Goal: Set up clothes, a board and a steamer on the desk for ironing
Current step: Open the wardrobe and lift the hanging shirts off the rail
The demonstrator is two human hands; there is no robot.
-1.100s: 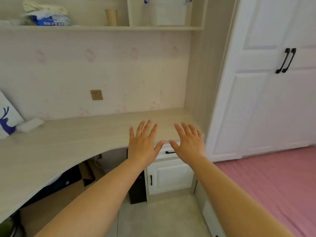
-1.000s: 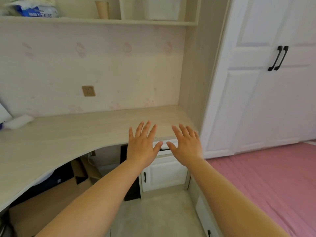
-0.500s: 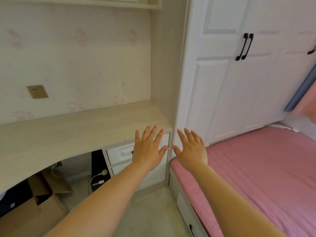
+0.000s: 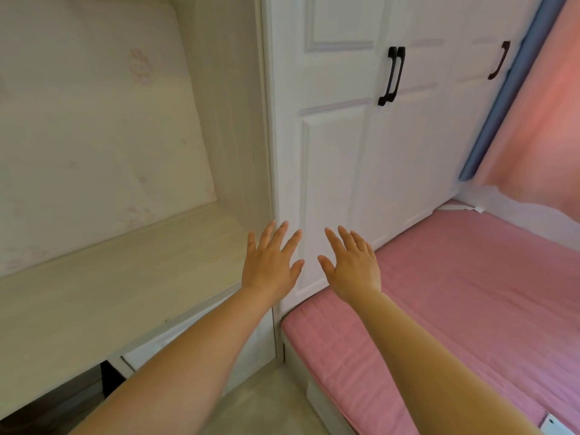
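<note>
Now both arms reach forward, palms down, fingers straight and spread. Left hand (image 4: 271, 263) hovers over the right end of the pale wooden desk (image 4: 103, 290), its grip open and holding nothing. Right hand (image 4: 353, 265) floats just beside it, thumbs near each other but apart, grip open too, above the corner of the pink mattress (image 4: 470, 296). Ahead of the fingertips stands a white wardrobe (image 4: 332, 158), doors closed, a pair of black handles (image 4: 392, 76) well above the hands and a third handle (image 4: 499, 60) further right. Clothes, board and steamer are nowhere in view; that desk carries nothing in the part visible. Pink curtain (image 4: 539, 114) hangs at far right.
</note>
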